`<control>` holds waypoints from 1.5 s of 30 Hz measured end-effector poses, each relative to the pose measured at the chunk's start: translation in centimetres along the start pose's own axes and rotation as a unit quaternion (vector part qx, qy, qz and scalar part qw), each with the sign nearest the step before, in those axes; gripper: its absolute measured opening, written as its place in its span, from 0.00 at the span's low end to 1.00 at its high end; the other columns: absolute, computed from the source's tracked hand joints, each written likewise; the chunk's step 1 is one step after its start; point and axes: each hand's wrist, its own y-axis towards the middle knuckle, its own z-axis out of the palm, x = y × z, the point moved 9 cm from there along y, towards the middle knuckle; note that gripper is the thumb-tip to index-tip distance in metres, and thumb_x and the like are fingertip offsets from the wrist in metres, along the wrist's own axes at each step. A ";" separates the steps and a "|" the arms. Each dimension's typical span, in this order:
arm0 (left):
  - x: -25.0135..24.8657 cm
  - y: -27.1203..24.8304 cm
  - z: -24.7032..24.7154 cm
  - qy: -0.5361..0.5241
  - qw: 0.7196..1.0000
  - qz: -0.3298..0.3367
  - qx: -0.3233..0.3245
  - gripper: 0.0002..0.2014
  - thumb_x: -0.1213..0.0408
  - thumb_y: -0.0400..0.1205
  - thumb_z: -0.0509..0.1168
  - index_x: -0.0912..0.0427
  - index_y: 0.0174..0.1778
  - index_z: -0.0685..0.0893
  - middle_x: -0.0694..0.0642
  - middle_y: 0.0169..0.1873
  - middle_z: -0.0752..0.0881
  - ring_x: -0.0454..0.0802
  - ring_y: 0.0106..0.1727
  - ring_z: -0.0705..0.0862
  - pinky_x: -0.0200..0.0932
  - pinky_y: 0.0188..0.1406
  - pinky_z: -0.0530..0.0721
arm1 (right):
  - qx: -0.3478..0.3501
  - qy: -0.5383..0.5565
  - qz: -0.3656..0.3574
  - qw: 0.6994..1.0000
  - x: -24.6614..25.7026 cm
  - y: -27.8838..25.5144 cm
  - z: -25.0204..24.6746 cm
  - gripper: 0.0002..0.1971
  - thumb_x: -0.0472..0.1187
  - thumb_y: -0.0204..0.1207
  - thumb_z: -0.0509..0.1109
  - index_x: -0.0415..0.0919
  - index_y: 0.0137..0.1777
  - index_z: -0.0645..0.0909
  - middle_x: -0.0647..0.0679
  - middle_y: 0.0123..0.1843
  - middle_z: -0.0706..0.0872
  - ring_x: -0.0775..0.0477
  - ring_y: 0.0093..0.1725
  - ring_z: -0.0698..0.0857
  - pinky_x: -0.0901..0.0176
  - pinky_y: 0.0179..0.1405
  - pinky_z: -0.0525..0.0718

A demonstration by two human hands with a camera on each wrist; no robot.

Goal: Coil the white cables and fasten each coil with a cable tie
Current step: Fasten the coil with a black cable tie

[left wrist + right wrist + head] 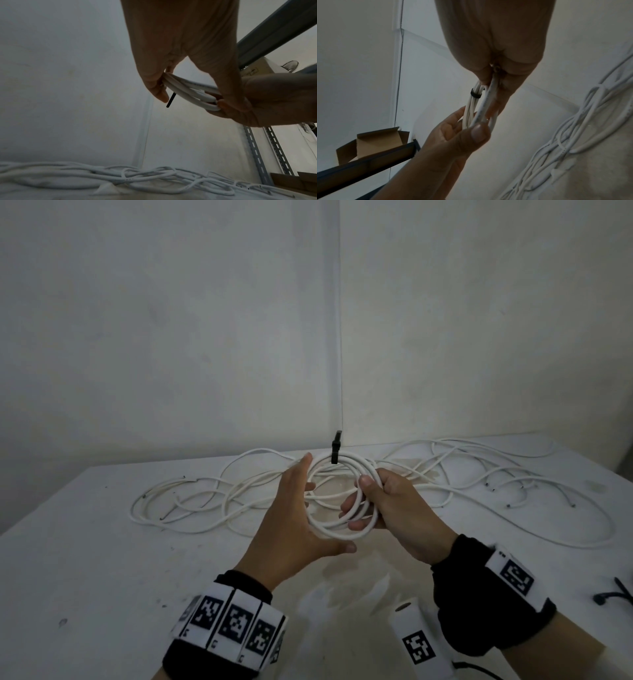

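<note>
At the centre of the head view, a round coil of smooth white cable [337, 494], several loops thick, is held up above the table [102, 542] between both hands. The right hand [394, 508] grips the coil's right side, thumb pressed over the strands and fingers curled through the ring. The left hand [301, 515] cups the coil's left side with fingers nearly straight along the rim and thumb under the bottom loops. A thin black cable tie [336, 447] wraps the bundle at the top of the ring, its stiff tail sticking upward; in the right wrist view it shows as a tight dark band [475, 94] around the strands.

Behind the hands, loose white cables [479, 470] sprawl in tangled, glossy curves across the middle of the frame on the scuffed, matte white tabletop. At the right edge lies a small black item [615, 597], too cropped to identify. Both wrists wear black cuffs with square-patterned marker blocks [233, 625].
</note>
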 end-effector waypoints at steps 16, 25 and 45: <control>-0.2 -0.4 -0.7 -0.042 0.999 -0.008 0.013 0.52 0.65 0.58 0.83 0.41 0.74 0.60 0.41 0.55 0.73 0.33 0.44 0.77 0.26 0.43 0.79 | 0.015 -0.078 -0.003 0.997 0.8 0.2 -0.4 0.17 0.51 0.83 0.52 0.42 0.53 0.79 0.46 0.41 0.90 0.52 0.37 0.88 0.62 0.38 0.86; 0.2 -0.5 -0.4 -0.055 0.997 -0.041 0.043 0.56 0.66 0.62 0.81 0.39 0.77 0.51 0.43 0.56 0.75 0.28 0.42 0.78 0.22 0.42 0.78 | 0.026 -0.058 -0.017 0.998 0.7 0.4 -0.4 0.18 0.45 0.85 0.51 0.33 0.53 0.78 0.41 0.36 0.87 0.51 0.29 0.86 0.63 0.29 0.85; 1.7 -0.4 0.9 -0.338 0.929 -0.152 0.014 0.10 0.65 0.84 0.56 0.63 0.41 0.80 0.46 0.18 0.70 0.40 0.19 0.68 0.36 0.31 0.79 | 0.011 0.015 -0.020 1.000 -0.3 0.4 -0.2 0.14 0.44 0.84 0.54 0.40 0.39 0.72 0.51 0.20 0.70 0.53 0.20 0.72 0.66 0.25 0.74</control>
